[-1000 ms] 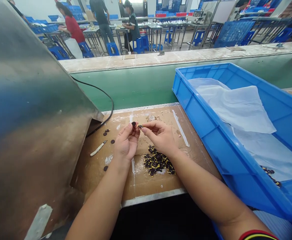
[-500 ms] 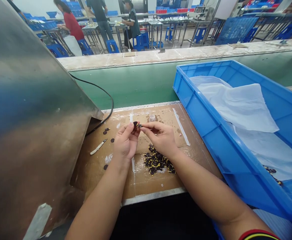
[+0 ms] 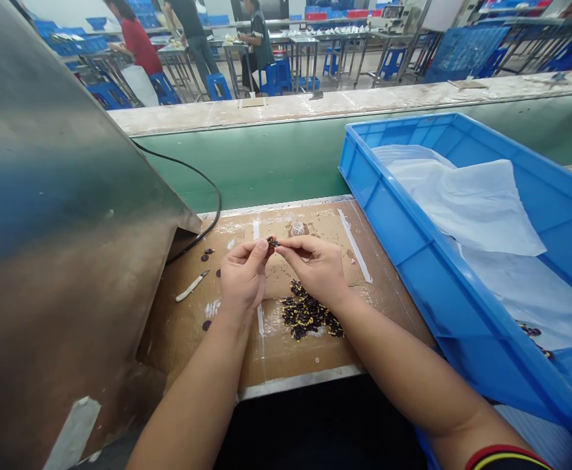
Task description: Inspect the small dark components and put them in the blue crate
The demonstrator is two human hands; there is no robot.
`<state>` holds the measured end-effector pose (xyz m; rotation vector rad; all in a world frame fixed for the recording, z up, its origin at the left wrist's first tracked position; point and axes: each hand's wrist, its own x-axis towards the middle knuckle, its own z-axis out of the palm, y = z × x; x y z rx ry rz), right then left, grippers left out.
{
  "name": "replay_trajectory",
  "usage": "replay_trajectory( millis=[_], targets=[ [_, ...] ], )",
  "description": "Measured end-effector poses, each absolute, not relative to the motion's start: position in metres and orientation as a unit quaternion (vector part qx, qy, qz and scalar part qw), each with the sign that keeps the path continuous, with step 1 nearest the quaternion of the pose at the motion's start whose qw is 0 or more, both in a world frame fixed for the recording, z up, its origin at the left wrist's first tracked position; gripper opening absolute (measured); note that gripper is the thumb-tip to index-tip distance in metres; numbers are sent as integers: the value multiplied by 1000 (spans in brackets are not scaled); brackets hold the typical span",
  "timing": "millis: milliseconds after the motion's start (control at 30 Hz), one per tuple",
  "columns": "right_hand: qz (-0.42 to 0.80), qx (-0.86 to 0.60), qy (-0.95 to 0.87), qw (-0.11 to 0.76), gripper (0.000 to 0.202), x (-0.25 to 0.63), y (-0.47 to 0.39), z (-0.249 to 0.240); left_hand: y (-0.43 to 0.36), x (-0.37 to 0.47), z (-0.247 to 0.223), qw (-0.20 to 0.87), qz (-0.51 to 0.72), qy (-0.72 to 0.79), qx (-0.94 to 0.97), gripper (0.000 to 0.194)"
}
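Observation:
Between the fingertips of both hands is a small black-and-yellow part, too small to make out its exact kind. My left hand pinches it from the left, thumb on top. From the other side my right hand grips its end between thumb and index finger. Below my right hand lies a pile of similar small black-and-yellow parts on the cardboard-covered worktop. A small white-handled cutting tool rests left of my left hand, near a few dark round pieces.
A large blue crate with white sheets and a few dark parts stands on the right. At the left, a sloping metal housing borders the worktop, with a black cable beside it. People work at tables beyond the green belt.
The dark round end that showed at my left fingertips is now mostly hidden behind the thumb. Both hands stay close together in nearly the same place.

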<state>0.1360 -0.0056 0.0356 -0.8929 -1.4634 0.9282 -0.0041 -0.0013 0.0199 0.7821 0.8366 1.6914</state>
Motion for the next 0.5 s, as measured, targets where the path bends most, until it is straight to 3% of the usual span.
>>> replay_trajectory(
  millis=[500],
  targets=[
    [241,-374,-678,585,10,140,-2,35,-15,1,15,253,673,434,544,15]
  ],
)
